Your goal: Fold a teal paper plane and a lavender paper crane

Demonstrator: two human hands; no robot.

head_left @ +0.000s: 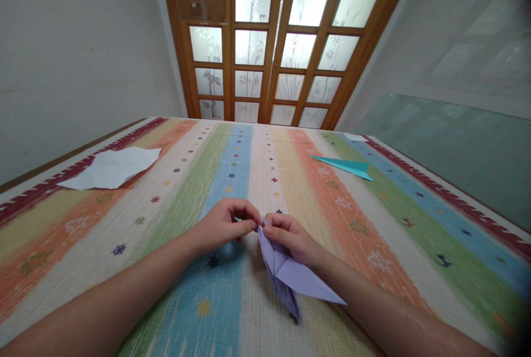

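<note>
A folded lavender paper model [290, 279] is held just above the striped tablecloth [174, 202], near the table's front. My left hand [226, 223] pinches its top tip between thumb and fingers. My right hand [290, 235] grips the same tip from the right, with the paper's pointed flaps hanging below and towards me. Both hands meet at the tip, fingertips almost touching.
A turquoise folded paper plane [346, 165] lies at the far right of the table. A white crumpled paper sheet [112, 167] lies at the far left. Wooden glass-paned doors [274, 42] stand behind the table. A glass panel [448, 147] leans at the right.
</note>
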